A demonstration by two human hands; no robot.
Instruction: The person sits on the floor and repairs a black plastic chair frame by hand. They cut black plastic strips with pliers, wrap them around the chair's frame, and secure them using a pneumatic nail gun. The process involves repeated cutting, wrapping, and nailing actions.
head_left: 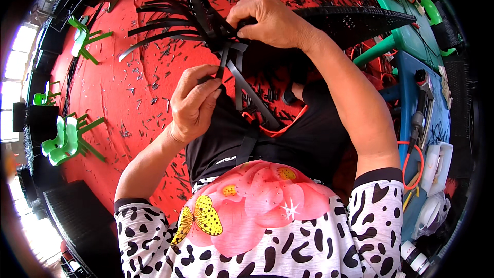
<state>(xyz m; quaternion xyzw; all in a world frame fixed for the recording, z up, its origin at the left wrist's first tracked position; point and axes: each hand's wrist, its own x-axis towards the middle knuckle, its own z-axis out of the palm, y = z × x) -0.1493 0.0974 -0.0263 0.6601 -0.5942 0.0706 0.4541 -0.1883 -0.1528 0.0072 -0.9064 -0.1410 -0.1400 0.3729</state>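
Observation:
A black woven strap piece [360, 23] stretches away to the right beyond my hands, and many loose strap ends [164, 22] fan out from it at the upper left. My left hand [195, 100] is closed in a pinch on a flat black strap [223, 63] that rises to the weave. With thumb and fingers bent together, my right hand [270, 23] grips the edge of the woven piece, close to where the straps cross. More strap ends [252, 95] hang over my lap between the two hands. The exact strands under the right fingertips are hidden.
Short black scraps litter the red floor [123, 108]. Small green chairs [67, 139] stand at the left. At the right are a green table [417, 36] and a blue table [411, 195] bearing a tool [419, 118] with an orange cord [423, 159] and a white container [437, 167].

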